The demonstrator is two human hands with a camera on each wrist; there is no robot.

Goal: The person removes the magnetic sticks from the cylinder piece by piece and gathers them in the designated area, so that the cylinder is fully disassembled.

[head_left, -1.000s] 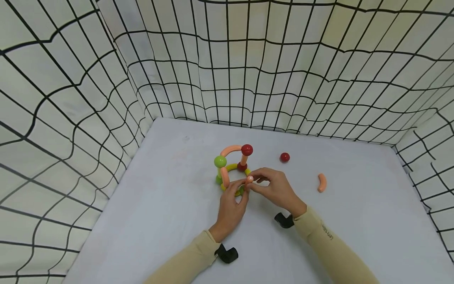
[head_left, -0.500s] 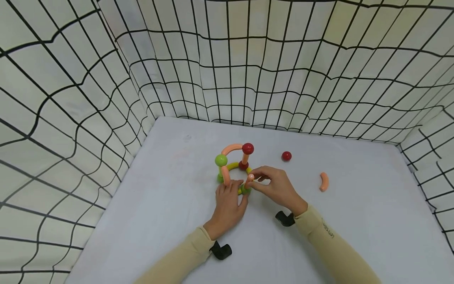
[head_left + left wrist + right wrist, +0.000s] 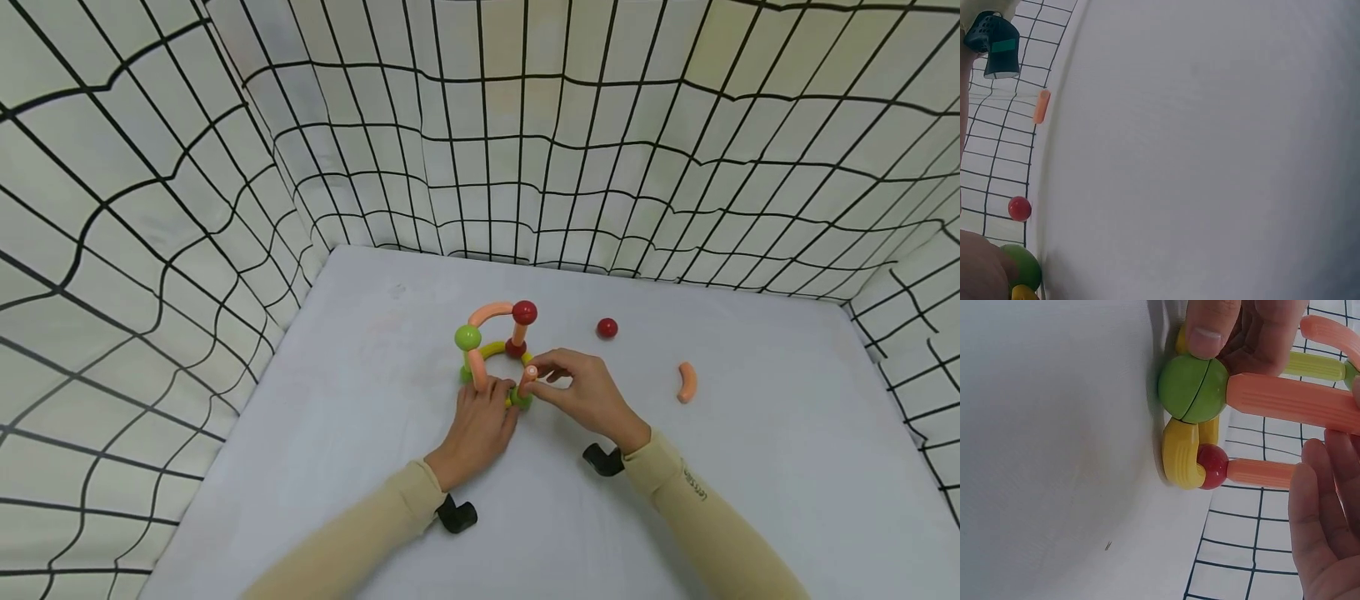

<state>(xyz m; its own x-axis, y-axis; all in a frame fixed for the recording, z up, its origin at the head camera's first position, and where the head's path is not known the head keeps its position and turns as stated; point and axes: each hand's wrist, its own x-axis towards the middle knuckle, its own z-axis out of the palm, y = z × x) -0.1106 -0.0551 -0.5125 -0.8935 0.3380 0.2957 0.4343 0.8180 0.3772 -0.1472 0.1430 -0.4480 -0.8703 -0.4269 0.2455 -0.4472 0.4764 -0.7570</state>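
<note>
My right hand [image 3: 585, 393] pinches the upper part of an upright orange rod [image 3: 1294, 403]. Its lower end meets a green ball [image 3: 1192, 389] on the base of a ball-and-rod toy frame. Against that ball presses the thumb of my left hand [image 3: 476, 427], its fingers reaching behind at the base. Yellow curved rods [image 3: 1179, 459] form the lower ring, with a red ball [image 3: 1213, 466] in it. Higher up, a second green ball [image 3: 467, 337] and a second red ball [image 3: 524, 312] are joined by a curved orange rod [image 3: 491, 312]. Another curved orange rod [image 3: 477, 371] runs from that green ball toward me.
A loose red ball [image 3: 607, 328] and a loose curved orange rod [image 3: 687, 382] lie to the right on the white table [image 3: 360, 350]. Black netting [image 3: 480, 167] over white walls surrounds the table's back and sides. A dark wrist device [image 3: 602, 460] sits at each sleeve.
My left hand has come down from the upright orange rod to the green ball at its base. The right hand keeps its pinch on the rod, almost in place.
</note>
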